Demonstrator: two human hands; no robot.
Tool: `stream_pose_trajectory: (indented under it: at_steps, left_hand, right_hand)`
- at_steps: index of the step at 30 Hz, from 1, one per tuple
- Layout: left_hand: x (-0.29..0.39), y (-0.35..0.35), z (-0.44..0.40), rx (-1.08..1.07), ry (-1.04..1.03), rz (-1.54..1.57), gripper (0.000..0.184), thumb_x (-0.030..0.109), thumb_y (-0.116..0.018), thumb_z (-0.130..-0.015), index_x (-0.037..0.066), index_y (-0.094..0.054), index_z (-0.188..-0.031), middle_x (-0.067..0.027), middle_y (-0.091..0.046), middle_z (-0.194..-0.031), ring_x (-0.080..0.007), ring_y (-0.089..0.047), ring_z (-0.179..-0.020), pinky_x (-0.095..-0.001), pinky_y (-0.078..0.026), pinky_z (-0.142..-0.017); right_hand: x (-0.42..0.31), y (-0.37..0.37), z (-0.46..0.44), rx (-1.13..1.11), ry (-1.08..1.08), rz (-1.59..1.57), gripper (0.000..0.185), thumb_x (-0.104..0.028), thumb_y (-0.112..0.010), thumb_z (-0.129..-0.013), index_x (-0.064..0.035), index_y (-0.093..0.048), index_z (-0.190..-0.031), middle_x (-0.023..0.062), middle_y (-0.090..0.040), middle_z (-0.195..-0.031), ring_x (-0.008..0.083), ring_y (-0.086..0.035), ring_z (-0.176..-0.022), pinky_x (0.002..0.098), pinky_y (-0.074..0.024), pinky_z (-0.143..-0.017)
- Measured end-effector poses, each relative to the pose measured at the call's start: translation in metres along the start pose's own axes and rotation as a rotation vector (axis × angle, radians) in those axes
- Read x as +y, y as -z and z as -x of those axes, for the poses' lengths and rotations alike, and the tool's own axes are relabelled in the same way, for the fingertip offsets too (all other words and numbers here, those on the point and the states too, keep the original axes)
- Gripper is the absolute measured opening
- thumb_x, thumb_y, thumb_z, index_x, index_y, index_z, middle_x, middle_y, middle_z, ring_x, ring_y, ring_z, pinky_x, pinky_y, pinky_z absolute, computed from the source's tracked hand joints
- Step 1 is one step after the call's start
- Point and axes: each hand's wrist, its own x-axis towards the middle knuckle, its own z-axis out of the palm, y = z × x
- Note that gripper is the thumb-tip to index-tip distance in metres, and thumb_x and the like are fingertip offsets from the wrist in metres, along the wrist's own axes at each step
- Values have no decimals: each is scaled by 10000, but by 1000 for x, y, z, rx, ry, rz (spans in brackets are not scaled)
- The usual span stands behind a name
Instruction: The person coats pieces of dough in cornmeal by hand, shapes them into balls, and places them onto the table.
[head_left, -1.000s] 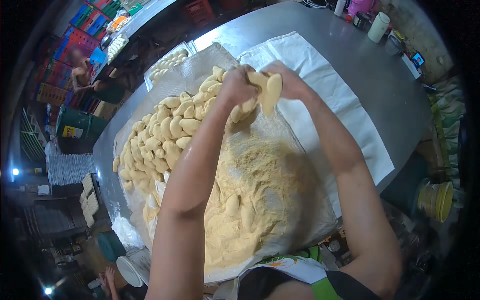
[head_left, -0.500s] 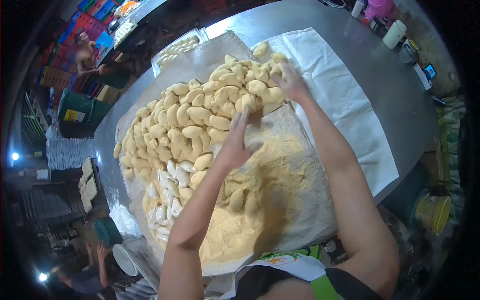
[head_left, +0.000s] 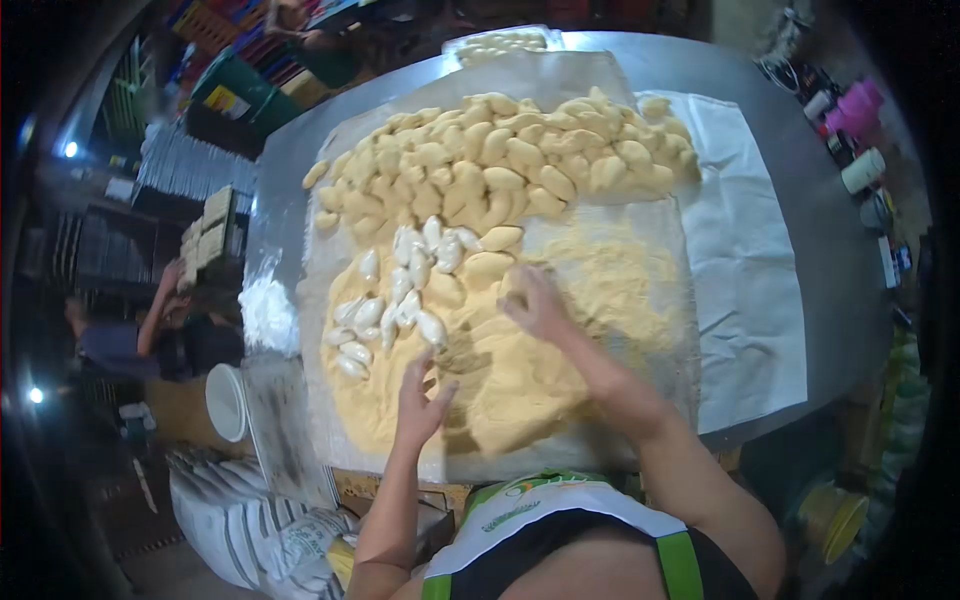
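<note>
My left hand [head_left: 425,402] is over the near left part of the yellow crumbs [head_left: 540,390], fingers apart and empty, just below some white, glossy dough pieces [head_left: 400,285]. My right hand [head_left: 537,303] hovers at the middle of the crumbs with its fingers curled; what lies under them, if anything, is hidden. Near it rest a few crumb-coated pieces [head_left: 490,266]. A wide heap of coated dough pieces [head_left: 500,150] stretches across the far side of the cloth [head_left: 655,215].
A white sheet [head_left: 750,270] lies on the metal table [head_left: 850,300] at the right. Bottles and a pink item [head_left: 856,108] stand at the far right edge. A plastic bag [head_left: 268,315] and white bucket [head_left: 227,402] are left. A co-worker [head_left: 140,335] is at the left.
Both hands have come back from the far heap to the crumbs nearer my body. The pieces my hands held are let go at the heap's right end. The view has turned left.
</note>
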Motion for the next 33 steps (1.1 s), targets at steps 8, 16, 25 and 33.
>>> stream_pose_trajectory:
  at_steps: [8,16,25,33]
  left_hand:
    - [-48,57,52,110,32,-40,681,111,-743,-855,50,-438,-1460,-128,-506,-1392,-280,-523,-1267,-410,-493,-986]
    - [-123,137,46,326,185,98,679,85,-736,-850,30,-444,-1461,-130,-515,-1408,-256,-527,-1245,-393,-493,-976]
    - [-171,173,35,314,266,167,687,55,-716,-861,18,-418,-1479,-139,-517,-1415,-243,-553,-1206,-338,-497,-951]
    - [-159,179,22,281,449,412,689,43,-666,-902,24,-353,-1514,-130,-520,-1392,-241,-583,-1144,-317,-521,-893]
  right_hand:
    - [-72,-52,-13,-422,265,29,429,-341,-741,-870,-50,-642,-1168,189,-642,-1128,359,-591,-1071,421,-467,-946]
    - [-55,-114,-154,-211,57,206,511,-497,-656,-880,-45,-679,-1117,210,-676,-1106,409,-625,-1034,462,-474,-944]
    - [-164,-119,-120,-979,-59,516,637,-609,-624,-851,-31,-688,-1110,202,-678,-1149,376,-640,-1024,459,-485,-920]
    - [-104,-187,-160,-685,183,413,511,-532,-651,-834,-74,-717,-1050,193,-686,-1020,375,-640,-986,457,-486,-901]
